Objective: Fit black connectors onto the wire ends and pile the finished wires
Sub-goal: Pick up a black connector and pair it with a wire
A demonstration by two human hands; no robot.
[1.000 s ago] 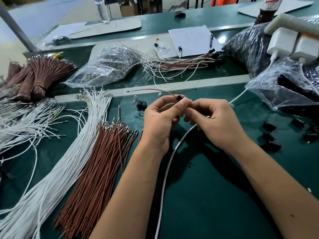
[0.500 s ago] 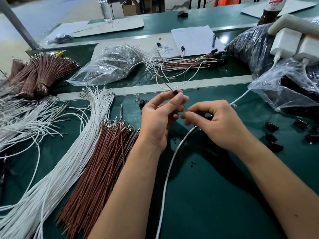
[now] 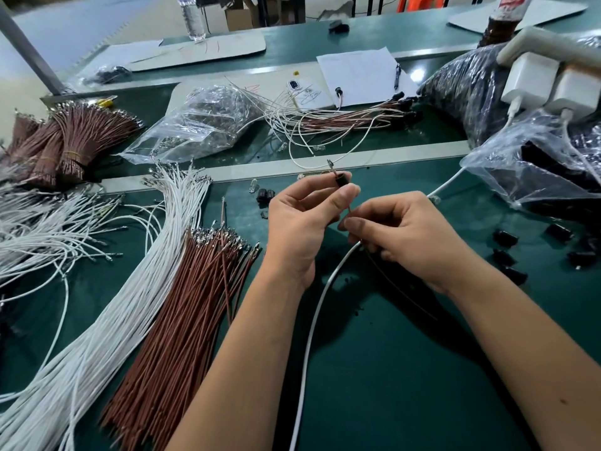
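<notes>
My left hand (image 3: 302, 219) pinches a small black connector (image 3: 341, 180) between thumb and forefinger, with a metal terminal sticking out of its top. A thin brown wire (image 3: 349, 209) runs from the connector down to my right hand (image 3: 400, 236), which pinches it just below. Loose brown wires (image 3: 182, 320) and white wires (image 3: 97, 320) lie in bundles to the left. Wires with black connectors fitted (image 3: 351, 117) are piled at the back. Loose black connectors (image 3: 505, 239) lie on the mat to the right.
A white charging cable (image 3: 312, 320) crosses the green mat (image 3: 406, 369) under my hands. Clear bags (image 3: 201, 122) of parts sit at the back, and another bag (image 3: 536, 167) at right. Bound brown wire bundles (image 3: 65, 141) lie far left. Two black connectors (image 3: 265, 195) rest beside my left hand.
My hands have drawn apart: the left hand lifted the connector up and away, the right hand slid down the brown wire, and the metal terminal now pokes out of the connector's top.
</notes>
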